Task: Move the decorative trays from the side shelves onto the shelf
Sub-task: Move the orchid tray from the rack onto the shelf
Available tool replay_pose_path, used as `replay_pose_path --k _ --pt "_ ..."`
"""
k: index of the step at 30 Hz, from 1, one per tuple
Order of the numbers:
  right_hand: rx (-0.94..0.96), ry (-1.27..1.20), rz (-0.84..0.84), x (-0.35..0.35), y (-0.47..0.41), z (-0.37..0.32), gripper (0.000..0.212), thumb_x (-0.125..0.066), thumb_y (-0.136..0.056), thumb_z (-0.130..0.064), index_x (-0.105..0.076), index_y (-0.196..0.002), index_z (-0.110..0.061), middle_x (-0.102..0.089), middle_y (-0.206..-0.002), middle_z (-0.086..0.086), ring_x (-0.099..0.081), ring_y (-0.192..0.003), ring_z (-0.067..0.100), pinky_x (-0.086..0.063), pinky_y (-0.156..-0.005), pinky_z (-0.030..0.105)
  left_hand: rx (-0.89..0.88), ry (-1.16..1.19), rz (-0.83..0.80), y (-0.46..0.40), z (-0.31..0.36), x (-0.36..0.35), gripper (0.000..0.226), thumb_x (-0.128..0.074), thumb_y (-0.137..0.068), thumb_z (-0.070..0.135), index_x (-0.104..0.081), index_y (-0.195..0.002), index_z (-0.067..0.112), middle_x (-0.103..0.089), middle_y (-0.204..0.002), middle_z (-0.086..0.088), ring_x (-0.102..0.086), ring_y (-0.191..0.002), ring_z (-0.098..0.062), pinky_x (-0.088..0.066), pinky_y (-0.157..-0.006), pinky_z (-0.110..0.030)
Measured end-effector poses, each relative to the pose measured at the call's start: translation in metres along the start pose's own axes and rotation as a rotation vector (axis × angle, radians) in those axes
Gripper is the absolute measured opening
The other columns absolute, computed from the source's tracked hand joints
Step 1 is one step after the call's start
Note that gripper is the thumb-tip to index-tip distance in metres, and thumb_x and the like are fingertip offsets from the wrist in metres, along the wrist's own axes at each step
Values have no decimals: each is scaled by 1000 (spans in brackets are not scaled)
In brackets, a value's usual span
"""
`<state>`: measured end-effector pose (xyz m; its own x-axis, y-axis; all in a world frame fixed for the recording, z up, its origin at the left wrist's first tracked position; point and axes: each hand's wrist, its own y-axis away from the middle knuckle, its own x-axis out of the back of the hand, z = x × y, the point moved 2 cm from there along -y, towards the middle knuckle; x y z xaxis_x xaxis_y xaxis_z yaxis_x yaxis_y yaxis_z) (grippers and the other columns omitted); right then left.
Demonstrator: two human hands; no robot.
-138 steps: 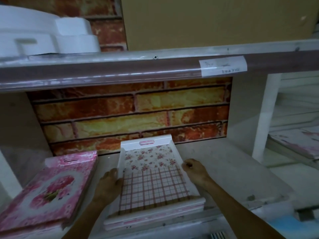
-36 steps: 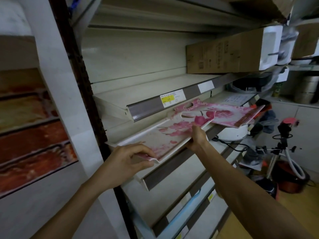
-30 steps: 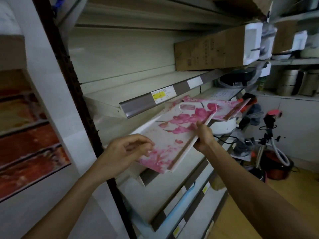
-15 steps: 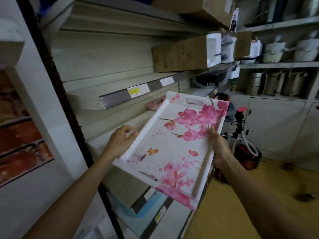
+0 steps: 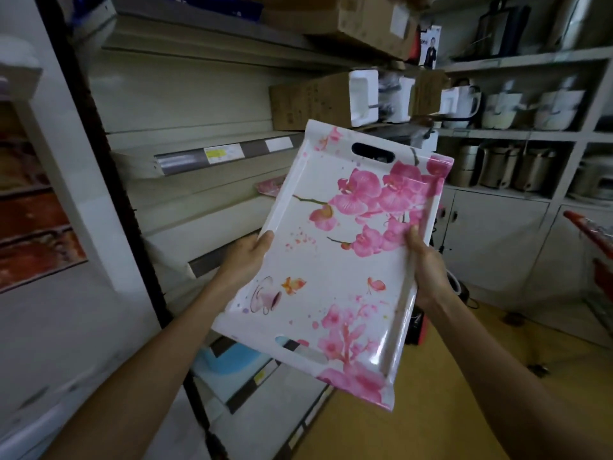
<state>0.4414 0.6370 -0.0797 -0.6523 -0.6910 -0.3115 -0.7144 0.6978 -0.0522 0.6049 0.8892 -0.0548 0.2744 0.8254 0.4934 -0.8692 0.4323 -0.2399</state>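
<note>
Head view: both hands grip floral tray (image 5: pixel 335 260) (fingers hidden beneath).

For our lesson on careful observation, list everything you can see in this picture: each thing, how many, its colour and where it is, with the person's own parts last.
Tray: one, white with pink flowers, held up in mid-air at centre.
Second tray: one, pink, a corner showing on a side shelf behind the held one.
Side shelves: several, grey-white, at left.
Boxes: several, brown cardboard, on upper shelves.
Pots: about three, metallic, in a wall cubby at right.
White appliances: a few, on the shelf above the pots.
Brick panel: one, orange-red, far left.
Floor: yellow.
Left hand: gripping the tray's left edge.
Right hand: gripping its right edge.
</note>
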Motion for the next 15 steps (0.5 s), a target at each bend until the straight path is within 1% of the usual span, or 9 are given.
replay_pose_path --k 1,3,5,6,7,9,10,12,15 --pt "9 0 -12 5 4 -3 54 -57 -90 -51 -66 -114 -4 -75 -102 11 -73 -93 30 -58 -76 40 -15 -5 41 9 2 -2 45 -40 -100 44 -67 -111 9 -71 -106 -8 -65 -102 -23 -51 -95 -40" --pt "30 11 -39 10 12 -8 45 -56 -91 -49 -68 -105 -8 -76 -89 4 -73 -85 26 -58 -72 38 -3 24 109 28 4 -4 45 -41 -101 42 -67 -106 6 -71 -101 -10 -67 -93 -23 -54 -82 -36" --pt "54 25 -74 8 20 -12 36 -55 -92 -47 -67 -93 -14 -73 -76 -1 -72 -73 20 -57 -70 36 21 70 171 49 6 -1 41 -42 -101 39 -67 -104 6 -70 -94 -4 -65 -83 -13 -51 -68 -22" --pt "59 28 -90 6 23 -12 34 -55 -92 -47 -66 -90 -15 -71 -72 -3 -70 -70 18 -56 -68 36 26 76 203 59 6 2 40 -42 -101 39 -67 -103 8 -70 -91 0 -64 -81 -10 -51 -66 -19" --pt "65 36 -105 3 27 -13 34 -55 -92 -47 -66 -90 -15 -70 -71 -3 -69 -68 17 -56 -66 34 29 66 229 68 5 8 40 -42 -101 40 -67 -102 9 -70 -91 0 -65 -82 -11 -53 -70 -20" --pt "85 55 -137 -9 35 -15 39 -54 -93 -48 -66 -96 -11 -69 -76 1 -68 -70 19 -56 -62 31 51 45 271 85 0 22 45 -41 -100 46 -67 -104 10 -71 -98 -5 -67 -90 -19 -55 -84 -34" --pt "86 59 -161 -15 39 -14 42 -53 -93 -49 -65 -99 -9 -68 -79 3 -67 -71 20 -57 -62 31 77 46 293 94 -3 30 46 -40 -99 48 -67 -105 10 -71 -100 -6 -67 -92 -21 -54 -88 -38" --pt "74 61 -197 -32 46 -10 42 -54 -93 -49 -65 -100 -10 -67 -80 3 -67 -71 21 -57 -61 30 111 73 349 112 -10 47 47 -41 -99 48 -67 -104 9 -71 -100 -8 -67 -92 -22 -54 -87 -39" --pt "46 42 -285 -62 59 -1 37 -56 -93 -46 -67 -96 -11 -71 -75 0 -70 -66 17 -57 -56 27 125 60 445 144 -19 72 46 -43 -99 45 -68 -101 7 -71 -100 -10 -66 -92 -24 -53 -82 -33"
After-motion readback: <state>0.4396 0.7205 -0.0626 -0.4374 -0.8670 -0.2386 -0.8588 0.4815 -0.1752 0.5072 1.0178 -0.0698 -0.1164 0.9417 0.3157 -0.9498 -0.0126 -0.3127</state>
